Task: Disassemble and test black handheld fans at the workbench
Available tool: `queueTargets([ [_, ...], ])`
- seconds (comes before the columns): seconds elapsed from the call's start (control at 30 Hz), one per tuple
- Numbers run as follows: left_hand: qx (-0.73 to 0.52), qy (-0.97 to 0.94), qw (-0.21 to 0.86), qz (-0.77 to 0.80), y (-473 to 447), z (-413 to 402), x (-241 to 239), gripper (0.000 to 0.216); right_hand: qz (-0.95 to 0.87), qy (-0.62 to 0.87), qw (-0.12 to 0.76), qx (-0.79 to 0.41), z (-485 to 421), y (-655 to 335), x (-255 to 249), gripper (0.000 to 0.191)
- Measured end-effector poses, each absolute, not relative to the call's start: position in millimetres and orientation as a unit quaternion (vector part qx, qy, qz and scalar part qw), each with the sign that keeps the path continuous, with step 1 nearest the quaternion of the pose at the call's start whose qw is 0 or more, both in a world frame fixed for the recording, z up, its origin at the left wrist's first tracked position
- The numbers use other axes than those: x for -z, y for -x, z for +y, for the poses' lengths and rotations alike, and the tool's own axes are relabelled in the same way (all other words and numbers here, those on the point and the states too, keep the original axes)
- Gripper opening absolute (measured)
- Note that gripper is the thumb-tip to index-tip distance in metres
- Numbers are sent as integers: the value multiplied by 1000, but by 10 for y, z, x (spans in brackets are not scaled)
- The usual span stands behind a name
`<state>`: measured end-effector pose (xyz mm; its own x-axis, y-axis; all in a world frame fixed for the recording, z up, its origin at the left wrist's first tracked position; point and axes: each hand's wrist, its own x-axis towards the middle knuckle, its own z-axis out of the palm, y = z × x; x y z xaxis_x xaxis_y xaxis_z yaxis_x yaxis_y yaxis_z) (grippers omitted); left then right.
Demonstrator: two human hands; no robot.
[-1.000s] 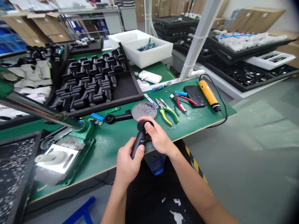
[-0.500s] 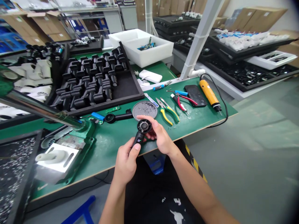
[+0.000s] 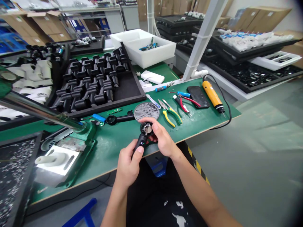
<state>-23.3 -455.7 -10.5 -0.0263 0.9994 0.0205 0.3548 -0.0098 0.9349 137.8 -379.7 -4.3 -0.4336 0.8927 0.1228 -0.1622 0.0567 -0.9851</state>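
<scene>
A black handheld fan point(image 3: 142, 138) with a round head and a lit display on its handle is held just above the front edge of the green bench. My left hand point(image 3: 129, 162) is closed round the handle, its thumb just below the display. My right hand point(image 3: 163, 137) grips the fan's head, with the thumb on its near right side and the fingers behind, partly hidden. Past the fan lies a round grey perforated dish point(image 3: 146, 111). Left of the dish is another black fan part with a handle point(image 3: 124, 118).
Pliers point(image 3: 169, 115), red-handled cutters point(image 3: 187, 102), a phone point(image 3: 198, 97) and a yellow electric screwdriver point(image 3: 213, 96) lie to the right. A black tray point(image 3: 127, 86) of fan bodies stands behind, beside a white foam box point(image 3: 151, 58). A green press point(image 3: 82, 142) stands at left.
The display on the handle shows different characters. The fan's head has turned slightly and shifted a little to the right, with my right thumb now over its edge.
</scene>
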Motion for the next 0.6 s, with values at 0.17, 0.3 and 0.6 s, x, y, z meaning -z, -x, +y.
queueTargets([
  [0.17, -401, -596, 366, 593, 212, -4578, 133, 32, -598, 325, 439, -586, -3773, -1377, 44, 42],
  [0.3, -393, -601, 351, 601, 181, -4579, 120, 29, -615, 336, 445, -557, -3768, -1373, 44, 36],
  [0.6, -401, -589, 373, 594, 208, -4577, 109, 38, -584, 325, 427, -609, -3794, -1379, 41, 49],
])
